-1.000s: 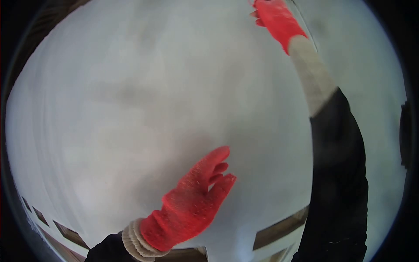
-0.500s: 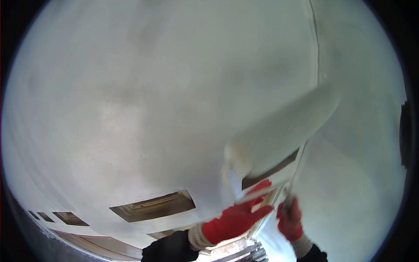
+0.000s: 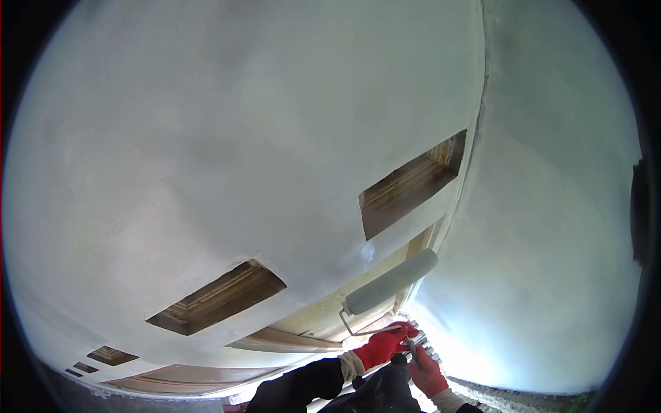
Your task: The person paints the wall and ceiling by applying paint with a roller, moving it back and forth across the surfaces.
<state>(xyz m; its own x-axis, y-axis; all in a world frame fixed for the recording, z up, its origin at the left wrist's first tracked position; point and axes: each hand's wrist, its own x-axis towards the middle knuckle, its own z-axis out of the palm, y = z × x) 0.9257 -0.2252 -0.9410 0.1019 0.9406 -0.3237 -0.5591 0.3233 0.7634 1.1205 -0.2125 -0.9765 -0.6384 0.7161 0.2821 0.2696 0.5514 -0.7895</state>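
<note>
A paint roller (image 3: 391, 281) with a long pale grey sleeve and a bent wire frame is in the lower middle of the head view, tilted up to the right. My left hand (image 3: 381, 345), in a red glove, has its fingers closed at the wire near the handle. My right hand (image 3: 427, 374), also in a red glove, is wrapped round the grey handle (image 3: 414, 350) just below. The roller's sleeve hangs in front of the wall and appears apart from it. Part of the handle is hidden by my fingers.
A large pale painted surface (image 3: 241, 158) fills most of the view, with recessed rectangular openings (image 3: 413, 184) in it. Along a cracked corner line it meets another pale surface (image 3: 551, 227) at the right. Bright light comes from the bottom.
The roller has moved down, away from the upper area, closer to my body. Both hands have come down and closer together, and my left hand has closed at the frame. The view has shifted too.
</note>
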